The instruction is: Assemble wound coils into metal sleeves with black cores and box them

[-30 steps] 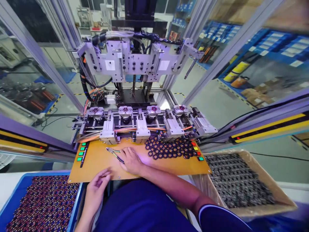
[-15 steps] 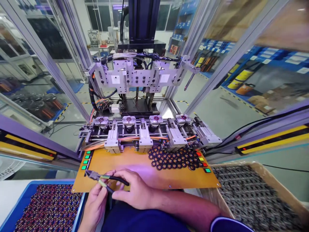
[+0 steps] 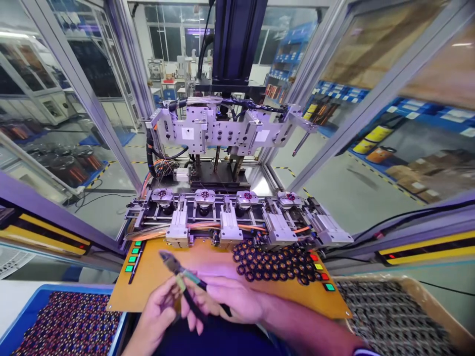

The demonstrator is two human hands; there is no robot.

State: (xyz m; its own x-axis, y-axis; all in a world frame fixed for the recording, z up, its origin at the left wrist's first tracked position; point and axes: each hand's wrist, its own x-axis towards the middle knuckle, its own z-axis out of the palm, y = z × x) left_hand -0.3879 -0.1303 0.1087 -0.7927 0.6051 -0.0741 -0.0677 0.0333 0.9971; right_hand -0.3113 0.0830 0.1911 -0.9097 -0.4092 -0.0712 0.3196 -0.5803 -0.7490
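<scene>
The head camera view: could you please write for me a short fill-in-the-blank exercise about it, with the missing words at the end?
1. The person's bare right hand grips a pair of grey-headed metal pliers by the ____.
2. At the left end of the orange flat board there are ____ square green buttons.
3. Black round rings lie on the board's ____ half.
4. Between two square red buttons sits one ____ button.

Missing words: handles; four; right; yellow.

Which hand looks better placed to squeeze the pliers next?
Probably the right hand: it seems to hold the pliers, whose jaws point away from it. The left hand is beside them; blur hides whether it grips.
</scene>
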